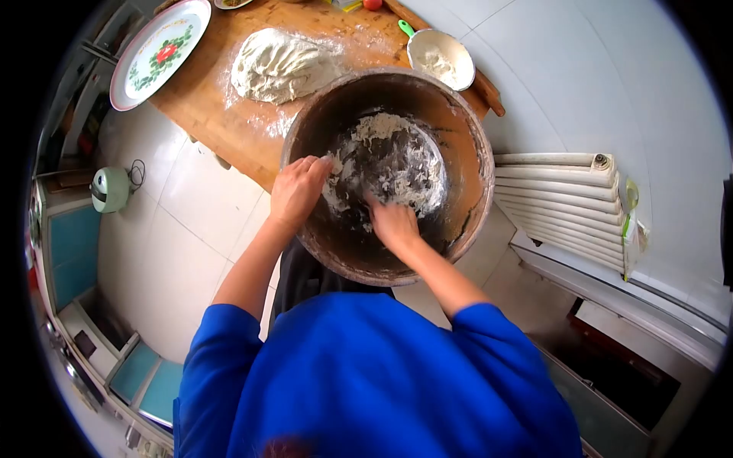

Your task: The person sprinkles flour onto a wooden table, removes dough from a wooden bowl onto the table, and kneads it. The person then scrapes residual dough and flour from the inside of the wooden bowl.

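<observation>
A large, deep brown basin is tilted at the table's edge in front of me. Dry flour and dough scraps cling to its bottom and inner wall. My left hand is closed over the basin's left rim, fingers bent inward. Down inside the basin, my right hand touches the floury scraps near the bottom. Its fingers are curled together, and their tips are partly hidden. Beyond the rim, a big lump of pale dough lies on the floured table.
The wooden table also bears a floral enamel tray at left and a flour bowl with a green-handled tool at right. A white radiator stands right, by the wall. A green appliance sits at left.
</observation>
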Tool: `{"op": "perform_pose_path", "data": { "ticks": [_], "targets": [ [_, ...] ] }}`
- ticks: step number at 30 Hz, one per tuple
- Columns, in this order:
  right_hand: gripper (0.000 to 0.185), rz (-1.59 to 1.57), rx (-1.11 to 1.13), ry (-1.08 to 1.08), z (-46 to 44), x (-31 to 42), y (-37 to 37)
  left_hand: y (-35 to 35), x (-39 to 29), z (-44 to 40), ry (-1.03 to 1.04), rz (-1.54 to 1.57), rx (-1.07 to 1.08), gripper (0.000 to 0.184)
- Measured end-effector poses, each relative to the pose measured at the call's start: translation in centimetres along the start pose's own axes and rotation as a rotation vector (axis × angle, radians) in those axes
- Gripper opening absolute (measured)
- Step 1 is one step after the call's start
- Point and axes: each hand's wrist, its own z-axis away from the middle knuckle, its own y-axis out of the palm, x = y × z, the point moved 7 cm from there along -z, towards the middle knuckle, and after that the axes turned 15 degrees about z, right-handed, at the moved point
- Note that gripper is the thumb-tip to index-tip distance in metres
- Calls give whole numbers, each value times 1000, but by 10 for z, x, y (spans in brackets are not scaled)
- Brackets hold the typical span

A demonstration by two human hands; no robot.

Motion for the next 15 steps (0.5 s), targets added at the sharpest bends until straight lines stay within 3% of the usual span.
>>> {"op": "perform_pose_path", "data": {
  "ticks": [1,3,5,9,11,13,14,15],
  "targets": [
    [49,0,10,0,-22,4,2,1,3,3,-8,5,4,9],
    [48,-96,-187,25,-59,4,-8,10,11,7,21,-15,105,5],
    [44,-36,-164,34,-20,9,-22,8,7,6,3,-41,159,4],
    [38,-2,225,242,59,-26,2,7,8,6,-46,36,79,10],
    [36,-108,212,323,53,-41,3,6,9,3,-84,-1,125,14],
    [35,-214,102,588,36,-68,-3,5,8,0,-60,26,109,18],
    [35,-187,-87,541,25,-79,5,4,6,1,-54,0,115,18],
    [36,-212,-12,534,27,-76,3,4,3,3,-44,-23,134,19]
  ]
}}
